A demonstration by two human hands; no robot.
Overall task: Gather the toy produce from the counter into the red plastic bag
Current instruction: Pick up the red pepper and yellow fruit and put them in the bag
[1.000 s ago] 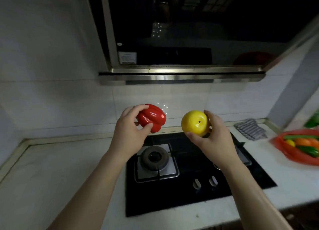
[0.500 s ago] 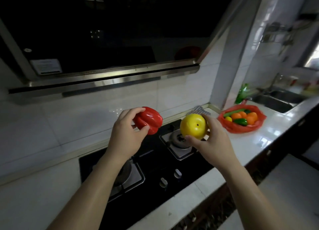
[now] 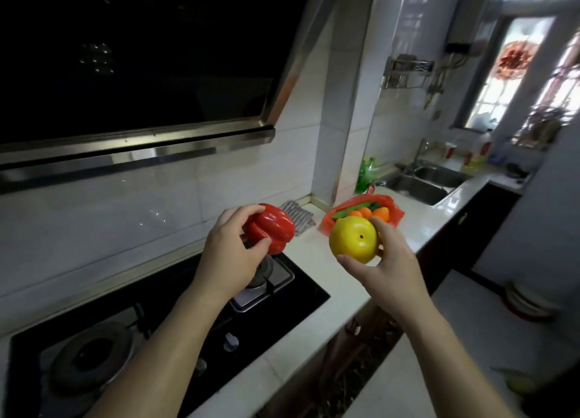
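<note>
Glossy red pepper (image 3: pixel 271 227) up over stove (image 3: pixel 141 295), L hand (image 3: pixel 230 260) grip curled round it. Smooth yellow fruit (image 3: pixel 353 240) w/ small hole, R hand (image 3: pixel 389 260) grip clasping it, just in front of bag (image 3: pixel 396 214) on far-right tabletop (image 3: pixel 307 333).

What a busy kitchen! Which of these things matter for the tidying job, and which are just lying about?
Part of the job: red toy pepper, held by left hand; yellow toy fruit, held by right hand; red plastic bag on the counter, with toy produce inside.

Just lying about: striped cloth, gas hob, sink, green bottle.
</note>
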